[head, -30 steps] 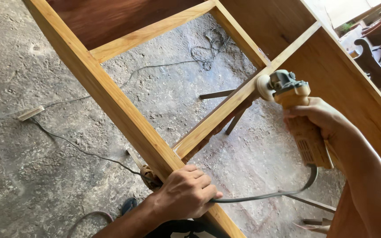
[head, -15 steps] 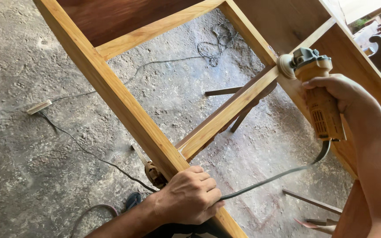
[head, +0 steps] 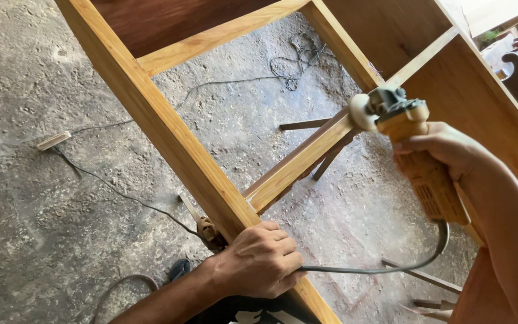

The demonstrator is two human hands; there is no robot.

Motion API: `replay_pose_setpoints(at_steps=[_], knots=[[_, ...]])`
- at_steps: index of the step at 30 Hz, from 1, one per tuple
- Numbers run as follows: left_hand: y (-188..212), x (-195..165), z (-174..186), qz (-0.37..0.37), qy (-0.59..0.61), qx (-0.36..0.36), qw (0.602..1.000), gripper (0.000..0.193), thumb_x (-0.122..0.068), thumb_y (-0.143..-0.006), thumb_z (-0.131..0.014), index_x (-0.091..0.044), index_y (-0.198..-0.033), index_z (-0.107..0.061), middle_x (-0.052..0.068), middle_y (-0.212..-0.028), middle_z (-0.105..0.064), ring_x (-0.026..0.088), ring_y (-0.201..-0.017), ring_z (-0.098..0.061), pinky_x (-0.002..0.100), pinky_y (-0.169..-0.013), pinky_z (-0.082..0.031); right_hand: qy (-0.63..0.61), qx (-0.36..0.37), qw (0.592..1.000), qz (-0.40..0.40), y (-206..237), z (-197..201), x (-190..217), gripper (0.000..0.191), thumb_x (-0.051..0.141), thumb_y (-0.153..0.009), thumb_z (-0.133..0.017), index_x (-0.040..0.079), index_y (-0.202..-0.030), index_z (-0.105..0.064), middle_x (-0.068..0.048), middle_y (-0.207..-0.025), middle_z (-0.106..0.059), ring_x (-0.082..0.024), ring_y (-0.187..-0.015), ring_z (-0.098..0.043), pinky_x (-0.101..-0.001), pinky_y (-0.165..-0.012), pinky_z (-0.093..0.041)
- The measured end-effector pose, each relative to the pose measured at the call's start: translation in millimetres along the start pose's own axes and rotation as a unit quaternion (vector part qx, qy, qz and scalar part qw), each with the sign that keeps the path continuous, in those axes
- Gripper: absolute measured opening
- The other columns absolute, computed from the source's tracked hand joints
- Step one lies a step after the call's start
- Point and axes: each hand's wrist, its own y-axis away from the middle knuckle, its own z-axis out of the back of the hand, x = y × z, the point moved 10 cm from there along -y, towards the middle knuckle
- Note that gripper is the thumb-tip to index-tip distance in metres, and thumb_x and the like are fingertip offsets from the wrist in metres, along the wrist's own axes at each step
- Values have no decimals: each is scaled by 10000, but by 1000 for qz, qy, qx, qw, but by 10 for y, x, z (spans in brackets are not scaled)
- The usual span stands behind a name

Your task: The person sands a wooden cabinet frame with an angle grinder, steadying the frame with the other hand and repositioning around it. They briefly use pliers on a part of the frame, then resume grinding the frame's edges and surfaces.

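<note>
The right hand [head: 451, 153] is wrapped around the body of an orange angle grinder [head: 412, 150], with the fingers closed firmly on the handle part, at the right side of the view. The grinder sticks out of this hand toward the far left: its grey head and the pale round sanding disc [head: 361, 112] are beyond the fingers, and the tail end of the handle comes out below the hand, toward the near right. So the long axis of the tool runs slanted, from near right up to far left, and the disc end points to the wooden frame [head: 169, 138]. The disc is at the far end of a diagonal rail [head: 298, 165], close to where it joins the plywood side panel [head: 469, 90]; I cannot tell if the disc really touches the wood. A grey power cord [head: 391, 267] leaves the tail of the grinder, curves down and runs to the left. The left hand [head: 259, 261] is at the near middle, closed over the long front rail of the frame, fingers pressed together and curled over the edge, and the cord passes under its fingertips. This hand is well apart from the grinder. Under the frame is a rough concrete floor [head: 43, 228] with thin black wires [head: 121, 192] and a small wood block [head: 53, 140] at the left.
</note>
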Motion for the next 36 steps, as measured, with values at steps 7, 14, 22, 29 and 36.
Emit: replay_pose_setpoints(at_steps=[7, 14, 22, 29, 36], knots=[[-1, -22, 33, -14, -12, -20, 1000, 217, -170, -775, -800, -81, -713, -612, 67, -713, -626, 264, -719, -651, 401, -741, -496, 64, 63, 995, -38, 705, -860, 21, 498, 93, -621, -826, -13, -1053, -603, -172, -806, -678, -250, -613, -645, -428, -539, -595], [-47, -27, 10, -29, -4, -14, 999, 172, -166, -761, -806, -68, -754, -665, 71, -719, -649, 256, -700, -654, 398, -731, -507, 145, 137, 980, 9, 1119, -1362, 154, 544, 84, -592, -830, 20, -1099, -646, -138, -823, -719, -196, -661, -705, -337, -611, -641], [-54, 18, -104, -28, -20, 8, 999, 204, -160, -809, -805, -73, -718, -644, 68, -666, -635, 212, -602, -608, 373, -650, -474, -52, -29, 997, -46, 366, -154, -41, 422, 135, -812, -839, -24, -1129, -610, -162, -843, -631, -210, -605, -534, -375, -514, -472], [-39, 3, -94, -45, 25, 45, 998, 371, -398, -980, -710, -47, -867, -684, 116, -770, -674, 252, -709, -641, 387, -726, -524, -47, -188, 981, 15, 587, 363, -126, 514, 188, -843, -753, 32, -1300, -576, -114, -905, -688, -229, -773, -699, -417, -705, -613], [-602, 844, 492, 41, 11, -161, 986, 446, -350, -1068, -587, 15, -1324, -580, 207, -1297, -652, 320, -1235, -653, 461, -1098, -566, -177, -212, 958, 80, 1598, 668, -1193, 459, 215, -897, -719, -2, -1277, -580, -196, -953, -697, -300, -827, -727, -478, -699, -617]])
